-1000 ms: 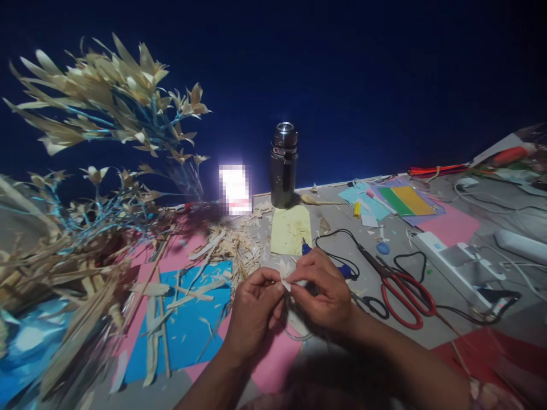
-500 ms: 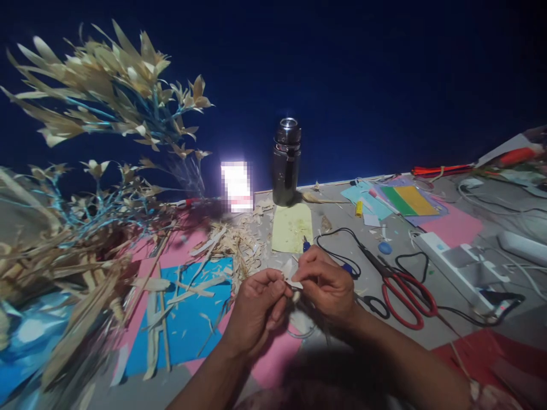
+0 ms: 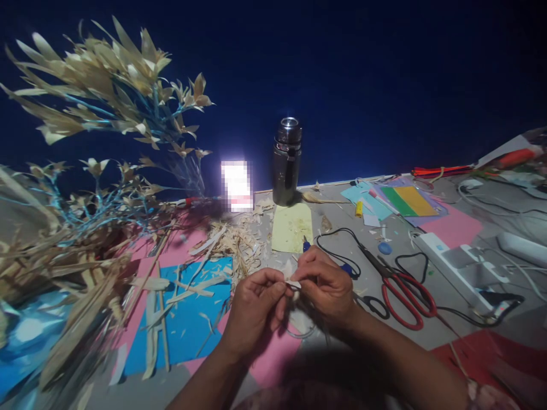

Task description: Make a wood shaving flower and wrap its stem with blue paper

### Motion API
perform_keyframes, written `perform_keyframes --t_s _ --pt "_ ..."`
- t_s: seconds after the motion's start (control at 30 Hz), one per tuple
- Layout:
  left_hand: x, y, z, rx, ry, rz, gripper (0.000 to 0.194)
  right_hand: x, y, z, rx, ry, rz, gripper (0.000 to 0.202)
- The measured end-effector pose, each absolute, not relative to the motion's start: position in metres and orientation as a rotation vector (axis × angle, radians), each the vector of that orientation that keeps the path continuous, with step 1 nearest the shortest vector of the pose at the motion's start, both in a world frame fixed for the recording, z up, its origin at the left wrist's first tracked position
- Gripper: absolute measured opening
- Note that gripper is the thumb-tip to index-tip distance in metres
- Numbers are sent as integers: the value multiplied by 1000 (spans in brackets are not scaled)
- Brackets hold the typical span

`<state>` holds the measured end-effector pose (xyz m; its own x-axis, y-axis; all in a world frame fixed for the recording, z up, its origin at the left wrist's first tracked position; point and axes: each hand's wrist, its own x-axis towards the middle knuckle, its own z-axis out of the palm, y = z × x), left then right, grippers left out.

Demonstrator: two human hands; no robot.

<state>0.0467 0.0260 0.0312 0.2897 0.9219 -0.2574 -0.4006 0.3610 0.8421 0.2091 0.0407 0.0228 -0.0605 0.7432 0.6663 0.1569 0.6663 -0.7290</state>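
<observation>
My left hand (image 3: 257, 304) and my right hand (image 3: 328, 287) meet over the near middle of the table. Between their fingertips is a small pale petal-like piece (image 3: 293, 284), pinched from both sides. It looks like the dried husk strips on the left, though its lower part is hidden by my fingers. Just beyond my right hand, a blue-handled tool (image 3: 306, 245) lies partly on a pale yellow sheet (image 3: 290, 225). Below my hands, a thin ring-like pale object (image 3: 304, 333) shows in part over pink paper (image 3: 273, 359).
Husk flowers on blue stems (image 3: 115, 97) rise at left, above dried husks (image 3: 81, 319). Cut strips lie on a blue sheet (image 3: 192, 336). A dark flask (image 3: 286, 171) stands at the back. Red-handled scissors (image 3: 408, 302), cables and a white power strip (image 3: 455, 273) are at right.
The pale piece has turned slightly between my fingertips and now lies flatter. My hands have barely shifted, and everything else is as it was.
</observation>
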Motion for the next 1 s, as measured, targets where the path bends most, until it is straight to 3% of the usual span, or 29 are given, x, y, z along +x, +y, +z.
perform_keyframes --t_s 0.63,1.0 --pt "45 24 31 860 897 1023 29 208 43 23 -748 -1639 473 15" --pt "41 23 33 1027 1004 1049 26 213 45 35 -707 -1747 350 24"
